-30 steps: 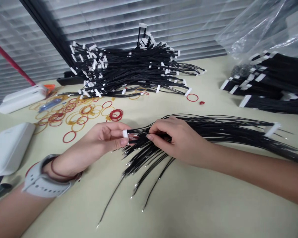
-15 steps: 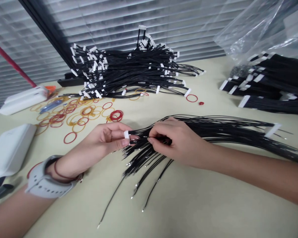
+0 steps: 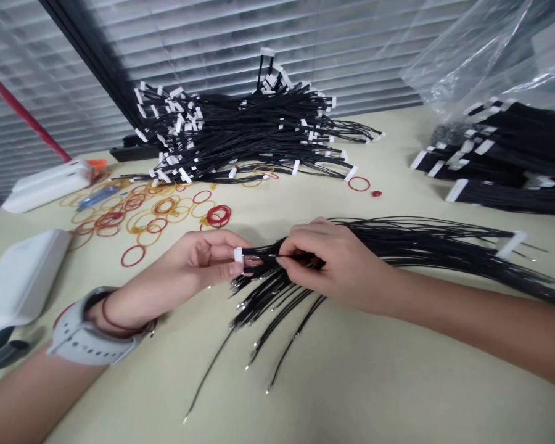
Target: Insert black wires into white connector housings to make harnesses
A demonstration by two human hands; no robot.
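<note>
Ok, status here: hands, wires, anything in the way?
Left hand pinching white connector. Right hand pinching a black wire at it. Loose wire bundle under right hand; rubber bands apart, left.

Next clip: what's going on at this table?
The person's left hand pinches a small white plastic connector while the right hand holds a thin black wire at it, over a fan of metal-tipped black wires on the beige table. Behind lie a heap of black wires with white connectors and red and yellow rubber bands.

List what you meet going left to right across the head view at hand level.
White plastic box, left hand, small white connector, thin black wire, right hand, flat white tag.
</note>
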